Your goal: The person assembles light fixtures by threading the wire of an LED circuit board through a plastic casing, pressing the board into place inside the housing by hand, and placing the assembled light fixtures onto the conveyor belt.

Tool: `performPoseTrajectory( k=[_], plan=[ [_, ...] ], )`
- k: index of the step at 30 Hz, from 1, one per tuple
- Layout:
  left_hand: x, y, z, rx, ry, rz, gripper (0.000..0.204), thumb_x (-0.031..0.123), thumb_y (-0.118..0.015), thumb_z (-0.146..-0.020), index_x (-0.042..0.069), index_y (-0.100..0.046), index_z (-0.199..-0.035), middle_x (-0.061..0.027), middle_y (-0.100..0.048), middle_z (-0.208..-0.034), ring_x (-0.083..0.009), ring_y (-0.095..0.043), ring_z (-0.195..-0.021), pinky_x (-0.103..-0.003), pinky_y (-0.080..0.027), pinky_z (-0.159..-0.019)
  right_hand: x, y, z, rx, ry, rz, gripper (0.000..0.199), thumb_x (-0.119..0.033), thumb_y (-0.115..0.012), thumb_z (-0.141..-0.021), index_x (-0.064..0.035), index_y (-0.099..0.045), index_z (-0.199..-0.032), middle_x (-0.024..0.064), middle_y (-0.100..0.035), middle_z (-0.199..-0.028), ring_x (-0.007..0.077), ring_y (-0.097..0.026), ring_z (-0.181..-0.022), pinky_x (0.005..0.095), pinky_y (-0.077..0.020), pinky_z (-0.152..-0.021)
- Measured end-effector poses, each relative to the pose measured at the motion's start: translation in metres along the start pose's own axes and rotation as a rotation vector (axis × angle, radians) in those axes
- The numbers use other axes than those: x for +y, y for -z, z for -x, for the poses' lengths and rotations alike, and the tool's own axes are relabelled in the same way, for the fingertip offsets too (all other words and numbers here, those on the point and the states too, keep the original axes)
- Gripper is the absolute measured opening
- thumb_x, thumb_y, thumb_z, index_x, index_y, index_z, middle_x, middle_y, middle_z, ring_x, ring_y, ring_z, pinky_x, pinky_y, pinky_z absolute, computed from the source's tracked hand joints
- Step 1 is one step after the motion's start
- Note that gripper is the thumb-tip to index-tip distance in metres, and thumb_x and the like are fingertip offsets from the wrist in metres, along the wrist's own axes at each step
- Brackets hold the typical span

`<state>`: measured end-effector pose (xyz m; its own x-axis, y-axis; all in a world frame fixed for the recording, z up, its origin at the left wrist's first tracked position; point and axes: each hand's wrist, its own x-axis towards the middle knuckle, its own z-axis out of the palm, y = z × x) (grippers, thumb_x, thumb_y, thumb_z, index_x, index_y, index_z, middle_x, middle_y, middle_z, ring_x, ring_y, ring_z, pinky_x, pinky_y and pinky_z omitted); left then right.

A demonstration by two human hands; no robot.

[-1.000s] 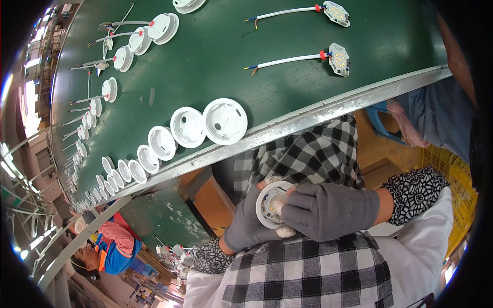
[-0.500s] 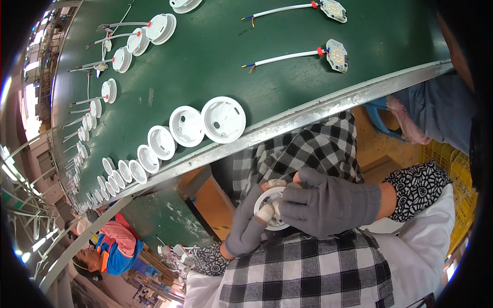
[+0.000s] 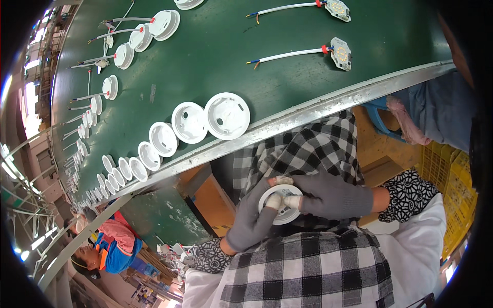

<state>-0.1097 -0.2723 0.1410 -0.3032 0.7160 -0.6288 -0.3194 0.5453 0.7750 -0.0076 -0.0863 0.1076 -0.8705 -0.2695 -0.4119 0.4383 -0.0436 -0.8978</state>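
Note:
Over my lap, both gloved hands hold one round white lamp housing [image 3: 285,217]. My left hand [image 3: 251,218] grips its left side, the taped thumb lying over the inner face. From the right, my right hand [image 3: 331,197] presses its taped thumb into the middle of the housing, with the other fingers hidden behind it. Both gloves are grey. What lies under the thumbs is covered. On the green table, a row of white cup-shaped housings [image 3: 227,116] runs along the near metal edge. Two LED boards [image 3: 341,54] with white cables lie farther back.
The table's metal edge [image 3: 287,116] crosses between the row and my lap. At far left stand white housings with grey cables [image 3: 124,56]. A yellow crate [image 3: 452,205] is at right. Another person [image 3: 110,251] sits at lower left; a blue sleeve [image 3: 436,108] shows at right.
My right hand has drawn back to the right and turned, uncovering more of the housing. Both thumbs now meet on its face. The view has shifted slightly.

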Motion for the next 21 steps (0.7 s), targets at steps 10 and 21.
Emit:
performPoseTrajectory(
  k=[10, 21],
  plan=[
    [-0.025, 0.013, -0.004, -0.233, -0.096, 0.001, 0.095, 0.030, -0.086, -0.068, 0.001, -0.030, -0.139, -0.0139, -0.051, -0.128, -0.0236, -0.053, -0.117, -0.036, -0.043, -0.100, 0.000, -0.012, -0.004, 0.031, -0.017, -0.082, 0.053, -0.043, -0.057, -0.091, -0.0015, -0.056, -0.124, 0.0195, -0.068, -0.097, 0.0268, -0.068, -0.092, 0.0324, -0.0519, -0.084],
    [-0.036, 0.005, -0.004, -0.237, -0.113, -0.066, 0.093, 0.033, -0.085, -0.070, -0.001, -0.032, -0.137, -0.0147, -0.055, -0.124, -0.0229, -0.058, -0.113, -0.035, -0.048, -0.094, 0.006, -0.034, 0.003, 0.227, -0.193, -0.236, 0.040, -0.038, -0.067, -0.083, -0.0008, -0.070, -0.097, 0.0164, -0.071, -0.085, 0.0226, -0.070, -0.078, 0.0313, -0.0535, -0.071]
  ],
)
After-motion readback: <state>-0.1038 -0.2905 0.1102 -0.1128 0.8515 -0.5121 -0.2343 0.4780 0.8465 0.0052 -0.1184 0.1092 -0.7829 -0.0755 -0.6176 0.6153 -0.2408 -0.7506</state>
